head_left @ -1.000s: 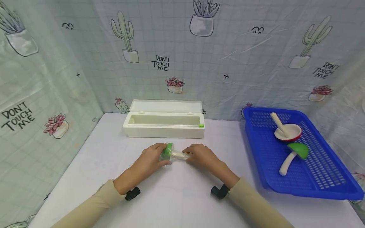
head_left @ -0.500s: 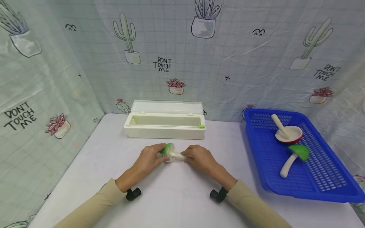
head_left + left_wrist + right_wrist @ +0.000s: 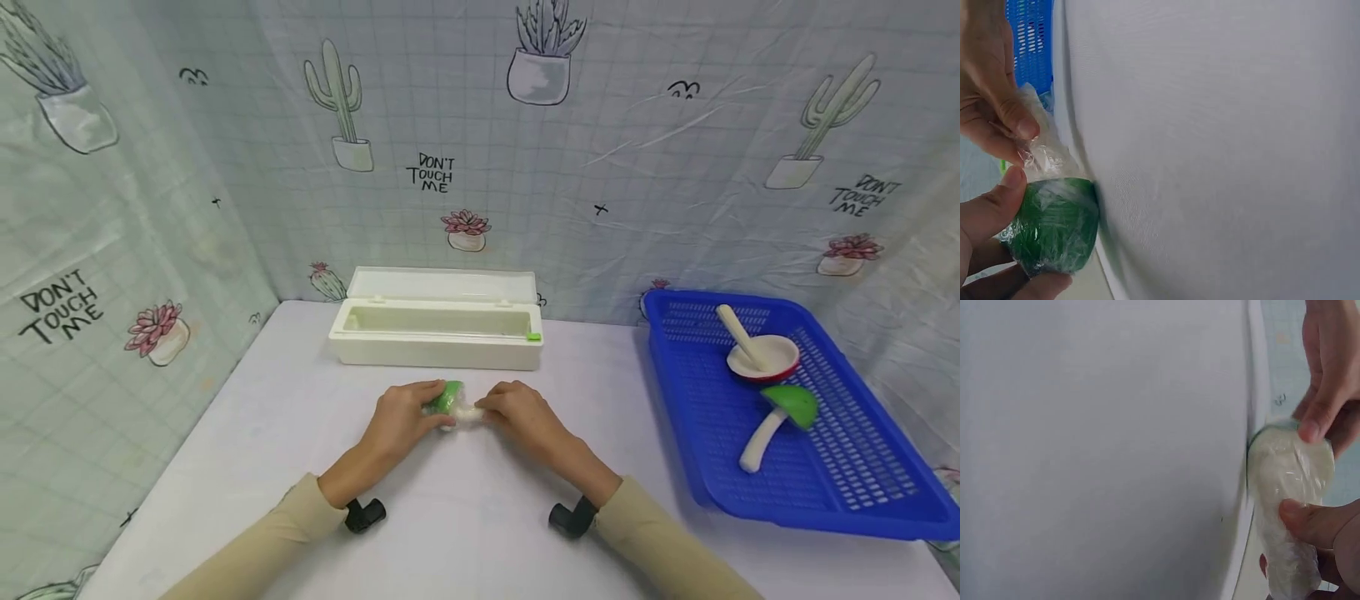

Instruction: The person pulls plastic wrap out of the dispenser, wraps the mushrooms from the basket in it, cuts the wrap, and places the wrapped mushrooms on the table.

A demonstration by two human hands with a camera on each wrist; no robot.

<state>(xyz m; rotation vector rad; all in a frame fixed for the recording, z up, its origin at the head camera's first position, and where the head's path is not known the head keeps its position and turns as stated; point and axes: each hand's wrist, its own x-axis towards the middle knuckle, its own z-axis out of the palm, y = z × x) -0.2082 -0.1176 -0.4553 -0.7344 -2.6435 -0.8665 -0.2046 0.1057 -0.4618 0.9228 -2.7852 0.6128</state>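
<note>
A toy mushroom with a green cap and pale stem lies between both hands, wrapped in clear cling film. My left hand grips the cap; in the left wrist view, the thumb and fingers curl round the green cap. My right hand pinches the filmed stem. The right wrist view shows its thumb pressed on the wrinkled film over the stem. Behind the hands stands a white cling film dispenser box, lid raised, with a small green slider at its right end.
To the right, a blue perforated basket holds an unwrapped green-capped toy mushroom and a red-capped one with its pale underside up. A patterned curtain hangs behind the white-covered table.
The hands have drawn closer together, the right one sliding left along the stem. The loose film end at the stem is now gathered in the right fingers. The head view has shifted slightly.
</note>
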